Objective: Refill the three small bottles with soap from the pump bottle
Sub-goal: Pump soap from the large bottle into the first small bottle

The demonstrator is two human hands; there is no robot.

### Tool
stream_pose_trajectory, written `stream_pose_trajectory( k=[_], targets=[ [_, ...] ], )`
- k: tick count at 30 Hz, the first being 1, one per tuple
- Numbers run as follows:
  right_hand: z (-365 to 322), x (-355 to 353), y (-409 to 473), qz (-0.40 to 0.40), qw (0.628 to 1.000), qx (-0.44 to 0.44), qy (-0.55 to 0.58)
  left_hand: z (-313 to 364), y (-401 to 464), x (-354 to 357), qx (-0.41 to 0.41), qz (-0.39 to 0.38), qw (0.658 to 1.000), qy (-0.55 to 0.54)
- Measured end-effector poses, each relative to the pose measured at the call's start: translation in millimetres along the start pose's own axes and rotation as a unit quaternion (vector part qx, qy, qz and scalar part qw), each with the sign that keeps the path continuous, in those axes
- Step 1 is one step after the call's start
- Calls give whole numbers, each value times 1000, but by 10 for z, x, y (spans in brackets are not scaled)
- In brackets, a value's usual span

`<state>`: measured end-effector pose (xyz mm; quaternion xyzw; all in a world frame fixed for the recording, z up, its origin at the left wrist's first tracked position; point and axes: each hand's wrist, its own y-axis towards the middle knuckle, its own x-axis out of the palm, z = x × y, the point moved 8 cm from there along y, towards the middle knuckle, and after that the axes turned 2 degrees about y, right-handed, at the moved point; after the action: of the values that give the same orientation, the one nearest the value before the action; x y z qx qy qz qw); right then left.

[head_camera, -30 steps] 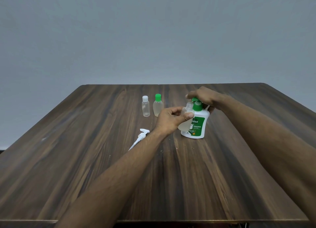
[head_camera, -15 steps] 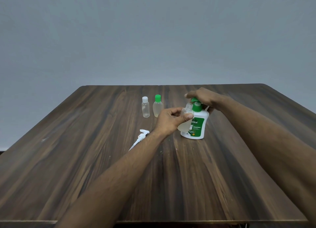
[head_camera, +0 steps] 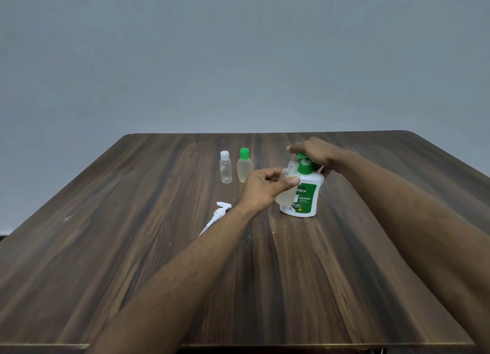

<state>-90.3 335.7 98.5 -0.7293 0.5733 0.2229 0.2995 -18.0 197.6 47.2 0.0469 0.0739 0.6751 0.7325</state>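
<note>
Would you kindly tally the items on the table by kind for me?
Small bottles: 3 (white-capped bottle, green-capped bottle, uncapped bottle held by the left hand)
Pump bottle: 1, right hand on its pump
Loose white pump: 1
Total: 5
</note>
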Motion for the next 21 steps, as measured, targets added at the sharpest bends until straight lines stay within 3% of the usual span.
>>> stream_pose_trajectory(
  k=[21],
  targets=[
    [-11,-5,-22,-2,1000,2,1,-21,18,-17,-3,8,1000,12]
  ],
)
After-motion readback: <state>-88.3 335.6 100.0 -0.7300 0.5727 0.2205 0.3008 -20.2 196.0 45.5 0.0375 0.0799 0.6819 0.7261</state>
